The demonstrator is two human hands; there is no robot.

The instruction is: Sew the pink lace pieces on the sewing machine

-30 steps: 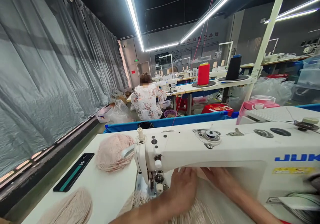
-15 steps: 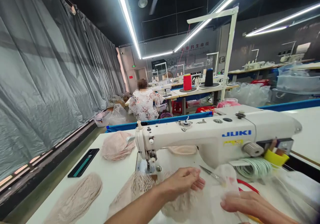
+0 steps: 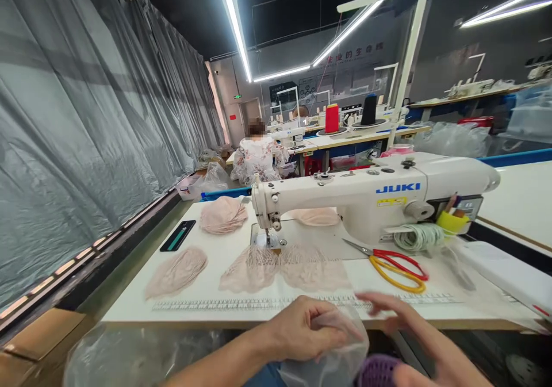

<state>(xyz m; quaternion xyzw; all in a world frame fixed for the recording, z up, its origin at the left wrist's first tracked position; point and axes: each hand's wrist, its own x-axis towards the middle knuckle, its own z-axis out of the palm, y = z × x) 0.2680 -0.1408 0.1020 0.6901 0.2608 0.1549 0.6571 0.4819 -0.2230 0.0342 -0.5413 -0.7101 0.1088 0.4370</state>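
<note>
I am sitting in a long sewing workshop with grey plastic sheeting hung along the wall on my left, bright strip lights overhead, and a white tabletop [image 3: 207, 295] in front of me. On it stands a white JUKI sewing machine [image 3: 371, 194], and under its needle lies a pale pink lace piece [image 3: 284, 267] spread flat toward me. Three pink lace stacks rest about the machine: one [image 3: 223, 214] behind and left of the needle, one [image 3: 176, 271] nearer the front left, and one [image 3: 317, 217] under the machine's arm. A black phone [image 3: 178, 235] lies near the left edge, and scissors with red and yellow handles [image 3: 394, 265] lie just right of the lace, blades pointing at the machine. A coil of pale cord [image 3: 417, 237] and a yellow cup [image 3: 451, 222] sit at the machine's base on the right. Below the front edge of the tabletop, my left hand [image 3: 302, 330] has its fingers closed on a thin clear plastic bag [image 3: 336, 347], bunching it at the top. My right hand [image 3: 414, 332] is just beside the bag with its fingers spread and straight, gripping nothing; I cannot tell whether they brush the plastic. A purple mesh basket [image 3: 377, 372] shows under the bag. Farther down the room another person in a flowered top [image 3: 257, 160] sits at a machine, beyond red and black thread cones [image 3: 332, 118].
</note>
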